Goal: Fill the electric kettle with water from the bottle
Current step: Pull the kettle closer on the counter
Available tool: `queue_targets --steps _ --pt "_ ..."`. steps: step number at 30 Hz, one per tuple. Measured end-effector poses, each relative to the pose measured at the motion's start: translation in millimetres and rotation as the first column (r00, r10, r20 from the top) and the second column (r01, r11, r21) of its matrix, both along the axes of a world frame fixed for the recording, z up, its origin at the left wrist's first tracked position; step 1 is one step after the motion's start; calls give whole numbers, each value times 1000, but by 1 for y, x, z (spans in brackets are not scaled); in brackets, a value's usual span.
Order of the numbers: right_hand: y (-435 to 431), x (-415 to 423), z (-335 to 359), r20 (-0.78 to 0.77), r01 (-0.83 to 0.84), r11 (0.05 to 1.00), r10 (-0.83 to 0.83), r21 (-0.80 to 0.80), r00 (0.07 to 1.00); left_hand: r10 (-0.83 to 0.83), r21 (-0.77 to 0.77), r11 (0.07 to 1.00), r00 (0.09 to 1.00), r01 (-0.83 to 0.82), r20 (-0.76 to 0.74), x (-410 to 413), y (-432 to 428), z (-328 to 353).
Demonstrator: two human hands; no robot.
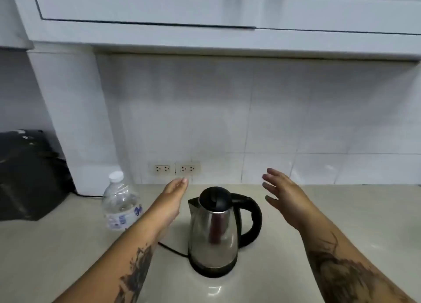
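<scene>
White wall tiles and pale cabinet doors fill the upper half of the head view, with a pair of cream wall sockets (175,168) set low in the tiles at centre. Below them runs the beige stone worktop (341,223), and a crumpled black plastic bag (27,177) sits at the left edge of the frame.

At lower centre stands the stainless-steel electric kettle (215,232) with its black domed lid (215,199) closed and its black loop handle turned toward the right of the frame. It rests on its dark round base, from which a black cord (173,250) trails left under the forearm. The clear plastic water bottle (120,202), with a white screw cap (116,176) on, stands upright to the left of the kettle, near but apart from it.

Both hands hover above the worktop, empty. The left hand (174,197) is flat with fingers together, between bottle and kettle and touching neither. The right hand (282,193) is spread wide, up and to the right of the handle.

Nothing appears to have started: lid down, cap on, no water poured. The next move likely calls for opening the kettle lid and unscrewing the cap, which means one hand steadying the bottle while the other twists.
</scene>
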State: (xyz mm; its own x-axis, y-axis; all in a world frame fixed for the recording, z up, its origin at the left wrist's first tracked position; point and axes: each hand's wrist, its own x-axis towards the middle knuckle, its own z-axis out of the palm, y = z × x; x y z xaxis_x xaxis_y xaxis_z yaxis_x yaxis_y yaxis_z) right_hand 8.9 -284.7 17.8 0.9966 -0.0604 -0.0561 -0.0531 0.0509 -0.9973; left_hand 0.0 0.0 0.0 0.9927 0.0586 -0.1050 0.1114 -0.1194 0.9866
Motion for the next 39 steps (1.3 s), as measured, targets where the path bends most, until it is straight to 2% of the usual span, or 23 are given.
queue_targets --steps 4,6,9,12,19,27,32,39 --pt "0 1 -44 -106 -46 988 31 -144 994 4 -89 996 982 -21 -190 -2 -10 -42" --pt "1 6 -64 -165 -68 977 34 -201 986 8 -147 988 968 -46 -251 2 -18 -57" --pt "5 13 -86 -174 -80 963 35 -256 984 -44 -245 969 959 -26 -279 8 -28 -68" --pt "11 15 -106 -156 -53 944 1 -325 988 -44 -234 972 960 -22 -276 12 -34 -79" --pt "22 22 -125 -87 53 928 -91 -368 992 -11 -138 990 970 -23 -243 15 -43 -89" --pt "23 15 -83 63 123 929 -107 -350 992 20 -172 984 993 -41 -117 2 -46 -50" --pt "24 -23 -59 88 68 937 -40 -342 995 15 -200 979 997 -31 -82 -43 -30 -25" --pt "51 -94 -92 -13 -53 946 52 -320 999 51 -208 973 976 -97 -214 -124 0 -59"
